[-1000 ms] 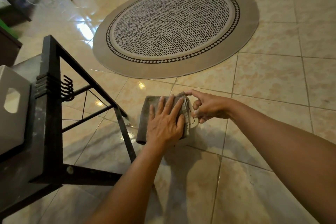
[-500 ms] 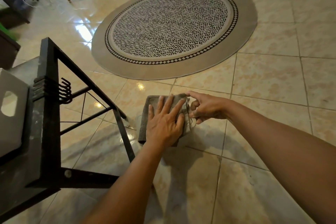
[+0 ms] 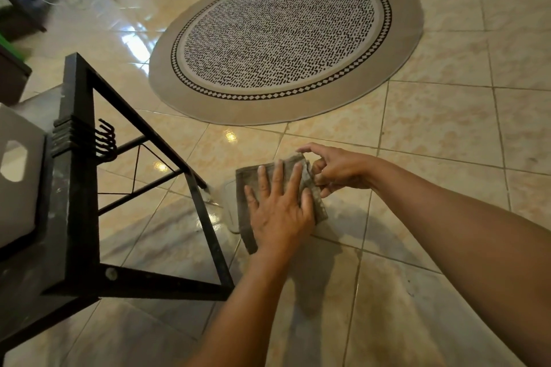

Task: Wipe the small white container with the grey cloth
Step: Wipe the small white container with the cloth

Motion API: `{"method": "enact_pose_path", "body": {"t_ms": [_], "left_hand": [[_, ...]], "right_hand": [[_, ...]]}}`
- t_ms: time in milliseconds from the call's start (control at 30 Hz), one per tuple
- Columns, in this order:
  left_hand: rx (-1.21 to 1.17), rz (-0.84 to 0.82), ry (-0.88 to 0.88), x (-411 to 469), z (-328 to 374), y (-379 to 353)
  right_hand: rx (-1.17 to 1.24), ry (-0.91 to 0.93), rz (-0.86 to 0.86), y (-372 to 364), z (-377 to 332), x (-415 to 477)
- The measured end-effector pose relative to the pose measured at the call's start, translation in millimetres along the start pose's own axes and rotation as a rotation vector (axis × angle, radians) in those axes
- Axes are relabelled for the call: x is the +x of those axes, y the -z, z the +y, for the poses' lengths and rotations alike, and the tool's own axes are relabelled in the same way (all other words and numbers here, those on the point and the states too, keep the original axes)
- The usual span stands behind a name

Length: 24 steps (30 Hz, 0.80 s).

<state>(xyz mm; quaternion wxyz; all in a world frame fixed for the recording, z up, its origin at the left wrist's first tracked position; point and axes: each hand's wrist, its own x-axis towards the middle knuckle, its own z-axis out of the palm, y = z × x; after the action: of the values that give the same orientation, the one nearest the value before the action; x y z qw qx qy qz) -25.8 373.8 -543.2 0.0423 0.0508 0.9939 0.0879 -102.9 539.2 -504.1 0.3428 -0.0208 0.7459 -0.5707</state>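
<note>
The grey cloth (image 3: 317, 202) lies folded and flat in the middle of the view. My left hand (image 3: 278, 211) presses down on it, palm flat and fingers spread. My right hand (image 3: 337, 168) is at the cloth's right edge and pinches it between thumb and fingers, forefinger arched over the far corner. A white container (image 3: 18, 188) with a handle cut-out sits at the far left edge behind the black frame, well apart from both hands and only partly in view.
A black metal frame (image 3: 74, 188) with hooks and crossbars stands at the left, its near corner close to the cloth. A round patterned rug (image 3: 286, 39) lies beyond on the glossy tiled floor (image 3: 447, 116). Dark furniture and thin legs sit at the top left.
My right hand has shifted slightly along the cloth's right edge and its fingers have tightened on the fold. My left hand stays flat on the cloth.
</note>
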Motion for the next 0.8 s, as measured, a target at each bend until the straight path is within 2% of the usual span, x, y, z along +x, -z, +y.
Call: {"method": "enact_pose_path", "body": {"t_ms": [133, 300, 433, 567, 600, 733, 800], "left_hand": [[-0.026, -0.02, 0.19, 1.1, -18.2, 11.6], [-0.049, 0.007, -0.012, -5.3, -7.7, 2.9], [-0.076, 0.02, 0.075, 16.7, -19.9, 10.5], [-0.012, -0.023, -0.241, 10.8, -18.0, 9.3], [0.003, -0.015, -0.26, 16.1, -20.7, 9.2], [-0.057, 0.055, -0.018, 31.7, -21.1, 12.9], [-0.053, 0.059, -0.063, 26.0, -14.5, 11.5]], "right_hand": [[0.023, -0.004, 0.004, 0.4, -0.1, -0.3], [0.03, -0.016, -0.029, 2.8, 1.3, 1.2], [0.033, -0.016, -0.019, 1.9, -0.3, 2.6], [-0.006, -0.019, -0.008, -2.3, -4.6, 0.8], [-0.012, -0.017, -0.004, -3.1, -4.2, 1.7], [-0.029, -0.017, 0.029, -2.8, -1.5, 4.2], [-0.039, -0.012, 0.048, -2.9, 0.1, 5.0]]}}
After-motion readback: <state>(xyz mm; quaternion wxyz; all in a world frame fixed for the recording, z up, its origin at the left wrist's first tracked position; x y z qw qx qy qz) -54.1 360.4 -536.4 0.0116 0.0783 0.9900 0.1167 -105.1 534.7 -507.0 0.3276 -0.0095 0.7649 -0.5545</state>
